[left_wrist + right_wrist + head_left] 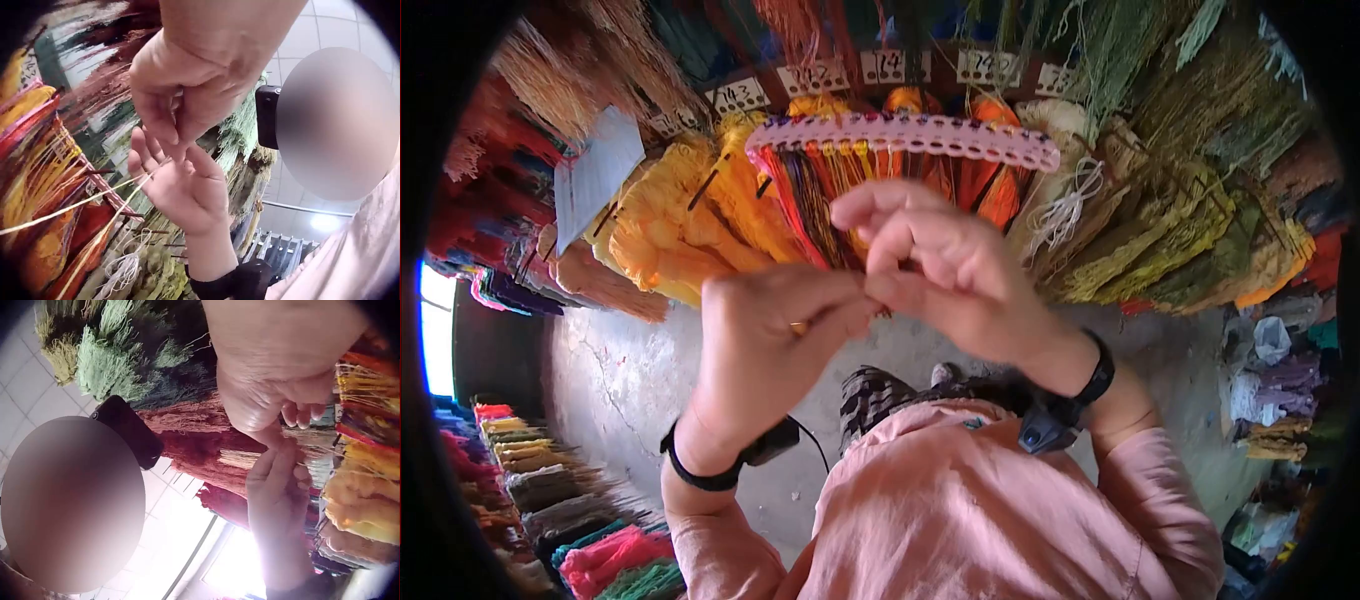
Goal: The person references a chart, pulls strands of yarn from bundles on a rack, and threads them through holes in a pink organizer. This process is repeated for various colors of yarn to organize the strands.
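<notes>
In the head view my left hand [765,335] and right hand [960,270] meet at the fingertips in front of hanging yarn. Pale yellow thread [81,204] runs in two strands up to the pinched fingers of the left hand [194,87] in the left wrist view. There the right hand [187,194] lies under it with its palm showing, its thumb and forefinger pinching at the same spot. A pink strip with holes [900,135] hangs just beyond both hands, carrying looped threads in red, yellow, orange and dark shades. The thread's end is hidden between the fingers.
Orange-yellow skeins [675,220] hang on the left and olive skeins [1180,230] on the right. Numbered white tags [890,67] line the rack behind. A white sheet [600,175] hangs at the left, a white thread tangle [1075,205] at the right. More skeins [550,490] line the lower left.
</notes>
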Motion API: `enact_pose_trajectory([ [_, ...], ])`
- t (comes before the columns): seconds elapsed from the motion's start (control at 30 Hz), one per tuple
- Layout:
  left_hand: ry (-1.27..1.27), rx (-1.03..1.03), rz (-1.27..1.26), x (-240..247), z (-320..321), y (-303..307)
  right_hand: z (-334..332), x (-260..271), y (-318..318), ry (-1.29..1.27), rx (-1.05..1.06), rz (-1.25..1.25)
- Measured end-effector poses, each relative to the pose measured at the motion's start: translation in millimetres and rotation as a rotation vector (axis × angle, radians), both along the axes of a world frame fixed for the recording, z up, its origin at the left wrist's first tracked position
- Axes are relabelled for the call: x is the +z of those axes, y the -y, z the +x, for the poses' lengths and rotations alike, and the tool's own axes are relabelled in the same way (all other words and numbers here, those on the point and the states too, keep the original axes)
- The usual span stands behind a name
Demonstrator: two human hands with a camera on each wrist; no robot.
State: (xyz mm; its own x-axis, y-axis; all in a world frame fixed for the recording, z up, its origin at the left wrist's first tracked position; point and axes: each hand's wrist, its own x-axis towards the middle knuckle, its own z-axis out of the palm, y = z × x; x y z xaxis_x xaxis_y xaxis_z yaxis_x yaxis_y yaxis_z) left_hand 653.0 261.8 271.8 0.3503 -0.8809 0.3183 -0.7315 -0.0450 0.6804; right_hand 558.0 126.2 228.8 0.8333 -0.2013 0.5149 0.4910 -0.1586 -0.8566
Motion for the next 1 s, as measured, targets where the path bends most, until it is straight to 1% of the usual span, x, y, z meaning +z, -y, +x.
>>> enact_pose_trajectory([
  [0.03,0.034,-0.010,-0.013,1,-4,1,-2,-6,0,0.032,0.029,0.062],
  [0.1,0.039,-0.046,-0.143,-6,-5,4,-2,-18,-7,0.016,0.177,0.424],
  [0.17,0.066,-0.054,-0.269,-4,-8,9,-6,-18,-7,-0.113,0.232,0.470],
  [0.27,-0.109,-0.007,-0.340,-13,0,17,-17,-13,0,-0.172,0.056,0.315],
  [0.3,-0.172,0.016,-0.370,-17,3,20,-18,-7,4,-0.136,-0.101,0.103],
  [0.37,-0.386,0.027,-0.398,-25,5,27,-20,9,10,-0.068,-0.395,-0.335],
  [0.4,-0.506,0.023,-0.402,-31,4,32,-19,12,16,0.032,-0.453,-0.517],
  [0.43,-0.625,0.017,-0.404,-38,4,35,-18,17,21,0.042,-0.472,-0.638],
  [0.5,-0.776,-0.004,-0.458,-47,3,41,-18,30,28,0.061,-0.508,-0.878],
  [0.53,-0.868,-0.016,-0.504,-49,0,45,-18,41,31,-0.035,-0.464,-0.924],
  [0.57,-0.958,-0.030,-0.551,-53,-1,47,-14,47,37,-0.059,-0.458,-0.904],
  [0.6,-0.889,-0.079,-0.551,-61,2,51,-8,53,44,-0.081,-0.451,-0.884],
  [0.63,-1.009,-0.042,-0.487,-65,3,57,-2,59,51,-0.103,-0.444,-0.865],
  [0.7,-1.244,0.027,-0.344,-74,3,73,11,70,70,-0.385,-0.434,-0.690],
  [0.73,-1.235,-0.018,-0.337,-93,8,82,22,74,80,-0.471,-0.396,-0.725],
  [0.77,-1.300,0.014,-0.395,-100,7,92,32,77,89,-0.557,-0.359,-0.760],
  [0.9,-1.412,0.016,-0.495,-108,12,117,59,68,104,-0.630,-0.270,-0.844],
  [0.93,-1.449,0.027,-0.512,-109,12,122,64,67,106,-0.613,-0.269,-0.922],
  [1.0,-1.440,0.005,-0.560,-113,13,128,70,66,110,-0.618,-0.253,-1.007],
])
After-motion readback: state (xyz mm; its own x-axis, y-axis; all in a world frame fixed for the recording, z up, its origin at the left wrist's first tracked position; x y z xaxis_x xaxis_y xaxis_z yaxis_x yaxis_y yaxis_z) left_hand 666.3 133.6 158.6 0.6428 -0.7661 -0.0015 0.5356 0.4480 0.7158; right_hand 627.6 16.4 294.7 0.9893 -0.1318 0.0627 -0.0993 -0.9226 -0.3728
